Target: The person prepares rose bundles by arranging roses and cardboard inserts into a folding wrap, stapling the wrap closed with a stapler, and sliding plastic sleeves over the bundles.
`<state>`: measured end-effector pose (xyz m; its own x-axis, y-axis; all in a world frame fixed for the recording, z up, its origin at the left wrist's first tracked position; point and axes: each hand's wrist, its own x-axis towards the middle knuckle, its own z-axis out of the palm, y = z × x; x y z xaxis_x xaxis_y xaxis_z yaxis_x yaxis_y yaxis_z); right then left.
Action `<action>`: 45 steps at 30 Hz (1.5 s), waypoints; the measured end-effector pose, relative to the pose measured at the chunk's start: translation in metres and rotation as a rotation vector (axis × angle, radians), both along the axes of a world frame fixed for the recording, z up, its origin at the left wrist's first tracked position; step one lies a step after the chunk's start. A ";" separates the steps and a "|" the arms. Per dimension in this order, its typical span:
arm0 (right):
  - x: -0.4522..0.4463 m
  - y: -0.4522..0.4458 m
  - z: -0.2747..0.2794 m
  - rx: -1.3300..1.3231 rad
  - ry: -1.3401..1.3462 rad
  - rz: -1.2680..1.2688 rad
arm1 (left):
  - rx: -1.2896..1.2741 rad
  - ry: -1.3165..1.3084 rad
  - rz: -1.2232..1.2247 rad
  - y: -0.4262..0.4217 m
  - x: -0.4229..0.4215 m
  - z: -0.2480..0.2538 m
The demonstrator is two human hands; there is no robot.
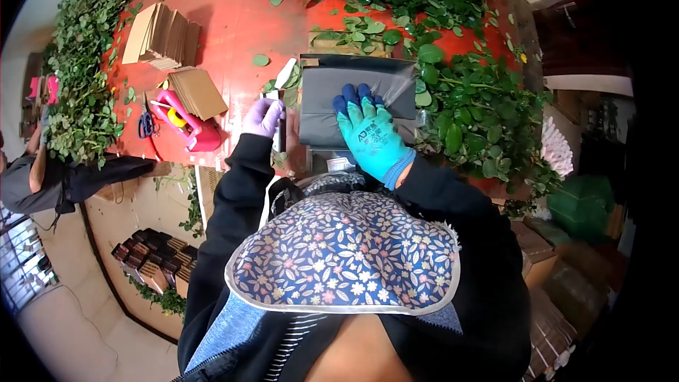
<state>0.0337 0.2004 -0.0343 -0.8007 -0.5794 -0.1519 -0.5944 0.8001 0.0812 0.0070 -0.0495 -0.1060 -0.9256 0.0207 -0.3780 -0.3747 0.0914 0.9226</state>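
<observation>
On the red table, my right hand (371, 131), in a teal glove with dark blue fingertips, lies flat with fingers spread on a dark grey sheet (322, 95). My left hand (264, 117), in a thin lilac glove, is closed at the left side of the sheet, around the top of a narrow dark and silver object (281, 131) that I cannot make out. Just above that hand lies a white tapered piece (286, 73) with a few loose leaves around it. What lies beneath the sheet is mostly hidden.
Left on the table are a pink tape dispenser (192, 127), blue-handled scissors (146, 124) and stacked cardboard pieces (152, 34). Leafy stems (474, 110) cover the right side, more (85, 64) the left edge. A co-worker's dark sleeve (28, 182) shows at far left.
</observation>
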 end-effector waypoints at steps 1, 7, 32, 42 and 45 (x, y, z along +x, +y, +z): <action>-0.002 -0.001 0.002 0.011 -0.026 -0.008 | -0.369 0.156 -0.019 -0.011 0.003 -0.014; 0.000 0.003 -0.007 0.005 0.009 0.003 | -1.311 -0.150 -0.367 -0.010 0.032 -0.055; 0.013 0.023 -0.006 -0.087 -0.029 -0.214 | -0.170 -0.018 -0.865 -0.025 -0.047 0.014; 0.015 0.029 -0.001 -0.091 -0.100 -0.261 | -0.210 0.009 -1.068 -0.013 -0.097 0.021; 0.016 0.030 0.003 -0.066 -0.089 -0.259 | -0.185 -0.045 -1.094 -0.010 -0.110 0.036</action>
